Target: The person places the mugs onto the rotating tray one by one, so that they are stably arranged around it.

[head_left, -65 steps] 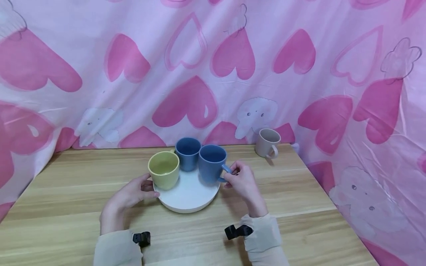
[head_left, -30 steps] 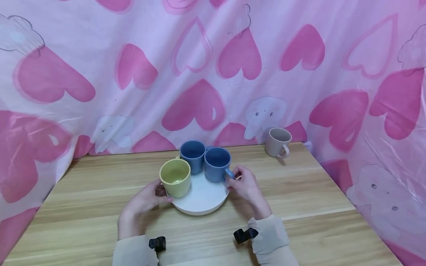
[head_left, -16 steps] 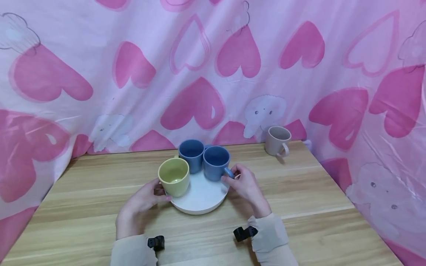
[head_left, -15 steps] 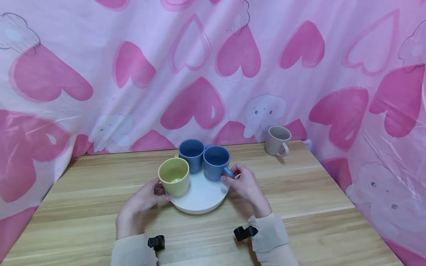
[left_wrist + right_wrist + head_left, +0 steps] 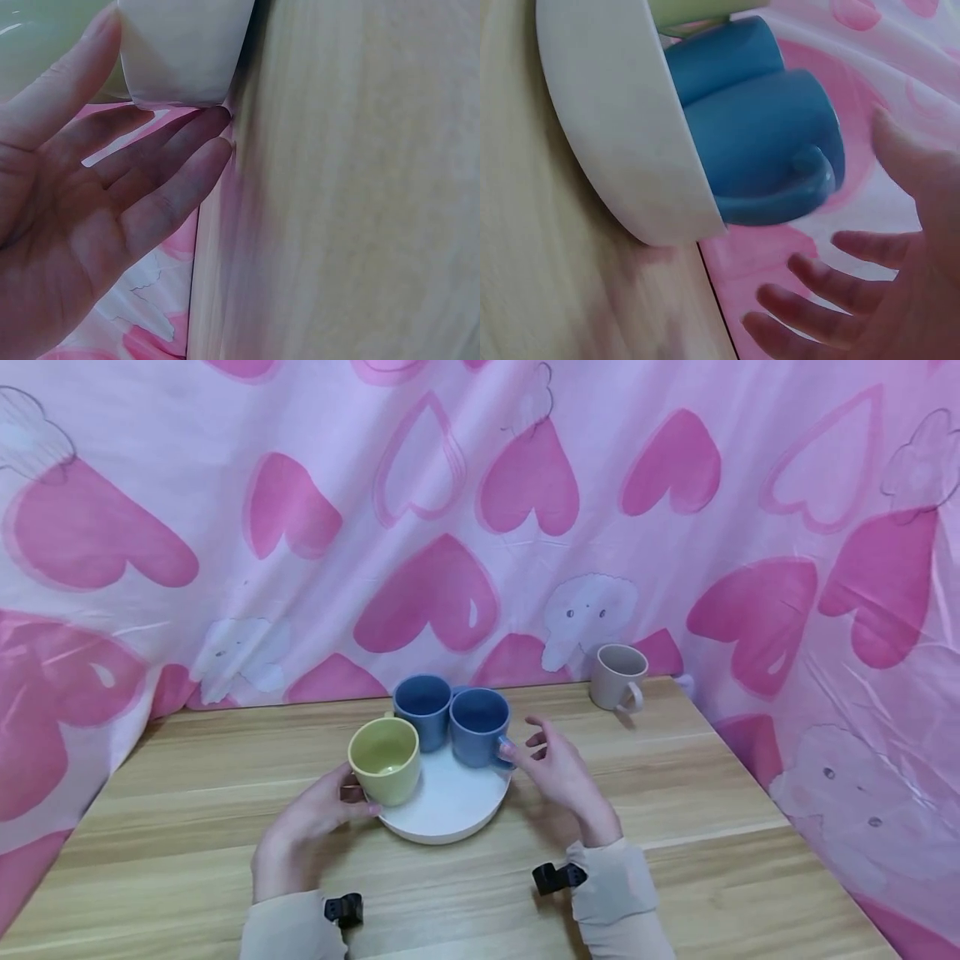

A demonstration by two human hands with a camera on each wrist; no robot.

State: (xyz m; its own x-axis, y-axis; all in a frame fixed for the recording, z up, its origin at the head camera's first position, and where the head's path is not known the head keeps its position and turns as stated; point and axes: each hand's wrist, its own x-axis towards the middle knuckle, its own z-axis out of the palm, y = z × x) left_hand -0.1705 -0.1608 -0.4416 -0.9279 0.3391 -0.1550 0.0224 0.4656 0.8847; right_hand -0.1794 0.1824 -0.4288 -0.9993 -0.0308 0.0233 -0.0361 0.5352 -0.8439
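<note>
A round white tray (image 5: 438, 827) bears a yellow mug (image 5: 386, 764) and two blue mugs. My left hand (image 5: 315, 814) is at the tray's left edge beside the yellow mug; in the left wrist view its thumb and fairly straight fingertips touch the tray's wall (image 5: 184, 56). The front blue mug (image 5: 478, 731) stands upright with its handle (image 5: 780, 202) to the right, and the other blue mug (image 5: 422, 710) is just behind it. My right hand (image 5: 558, 768) is spread beside that handle, and a gap shows between them in the right wrist view.
A grey-beige mug (image 5: 618, 677) stands on the wooden table (image 5: 712, 827) at the back right. Behind and to the right hangs a pink cloth (image 5: 427, 443) with hearts. A black wrist camera sits at each sleeve.
The front blue mug has settled upright on the tray. My right hand has let go of its handle and moved slightly right, fingers spreading. The left hand stays at the tray's edge.
</note>
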